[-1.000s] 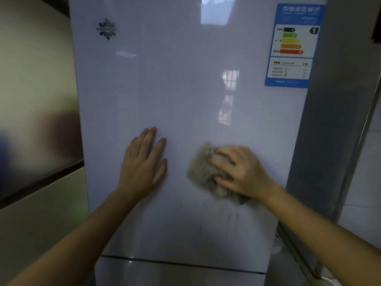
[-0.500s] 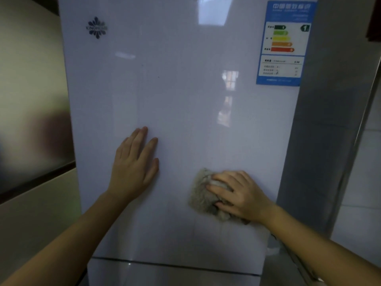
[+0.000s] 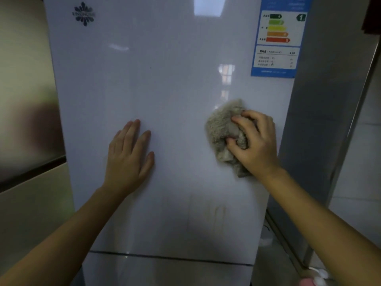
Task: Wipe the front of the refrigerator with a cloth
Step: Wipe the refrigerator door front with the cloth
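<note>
The white glossy refrigerator door (image 3: pixel 156 85) fills the view. My right hand (image 3: pixel 254 143) grips a crumpled grey-beige cloth (image 3: pixel 222 129) and presses it against the door near its right edge, below the energy label. My left hand (image 3: pixel 127 155) lies flat on the door, fingers together, left of the cloth and apart from it. Faint brownish streaks (image 3: pixel 214 217) show on the door below the cloth.
A blue energy label (image 3: pixel 280 38) sticks at the door's upper right, a dark logo (image 3: pixel 83 14) at the upper left. A seam (image 3: pixel 169 258) separates the lower door. A grey side panel (image 3: pixel 321 120) stands right, a beige cabinet (image 3: pixel 26 203) left.
My right hand has moved the cloth up and to the right from the lower part of the door. My left hand has stayed flat in the same spot.
</note>
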